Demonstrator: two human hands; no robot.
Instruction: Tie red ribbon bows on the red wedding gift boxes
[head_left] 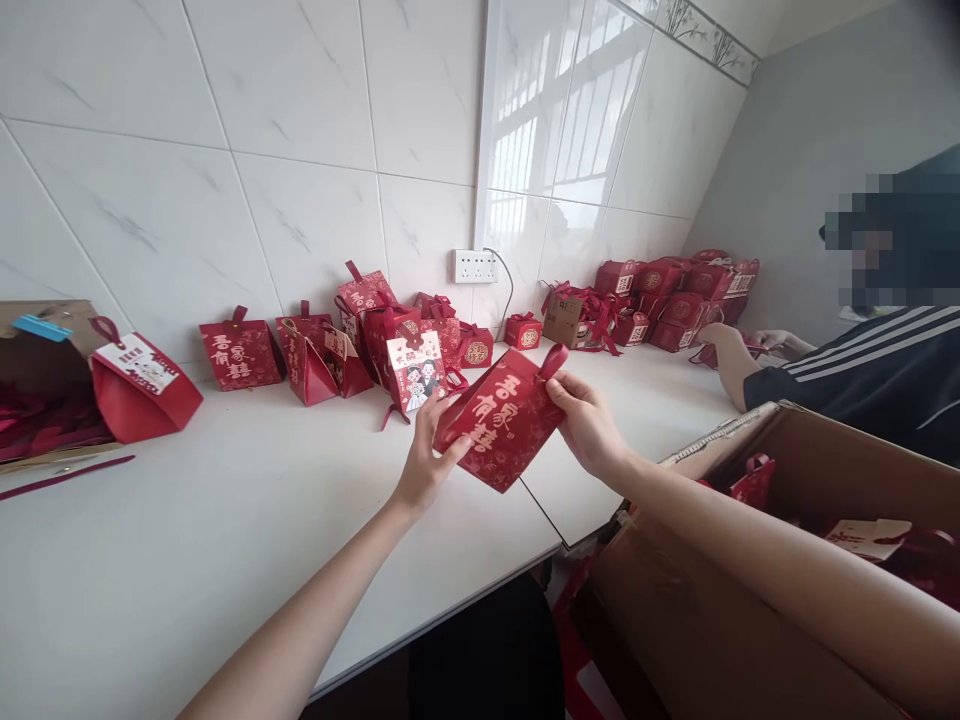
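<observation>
A red gift box (499,425) with pale Chinese characters and a ribbon loop at its top is held up over the front of the white table. My left hand (429,455) grips its lower left side, thumb across the printed face. At the upper right corner, by the ribbon loop (553,362), my right hand (589,420) pinches the box. Just behind it stands a white card (415,370) printed with a cartoon couple, among several red boxes (375,290). The far sides of the held box are hidden.
Along the tiled wall stand more red boxes (240,350), below a power strip (475,266). An open carton (49,375) holds ribbons at left. At right, a large cardboard carton (675,590) contains red boxes. Beyond it, a co-worker (870,350) handles something red near piled boxes (675,290).
</observation>
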